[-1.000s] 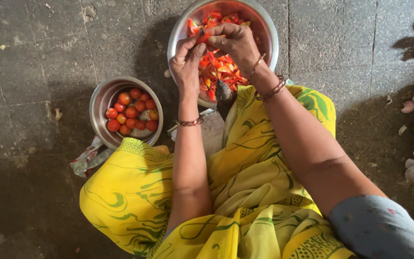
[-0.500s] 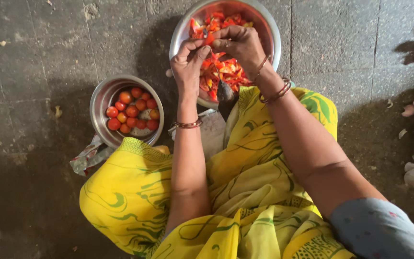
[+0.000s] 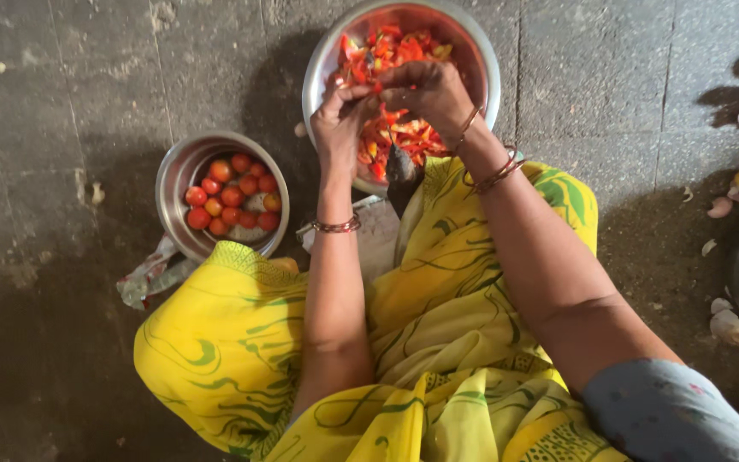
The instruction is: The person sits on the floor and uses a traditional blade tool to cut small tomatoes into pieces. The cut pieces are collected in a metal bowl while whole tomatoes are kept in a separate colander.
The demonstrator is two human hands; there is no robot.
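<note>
Barely shifted since before: left hand (image 3: 341, 120) and right hand (image 3: 425, 90) pinching tomato piece (image 3: 371, 85) over big bowl (image 3: 482, 51). Could slip, wet fingers.

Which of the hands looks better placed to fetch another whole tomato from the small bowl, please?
Probably the left hand: the small bowl of whole tomatoes lies on its side. The right hand would have to cross over from above the big bowl.

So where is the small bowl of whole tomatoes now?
In the head view the small bowl sits on the stone floor at the person's left, beside the yellow-clad knee and lower left of the big bowl.
</note>
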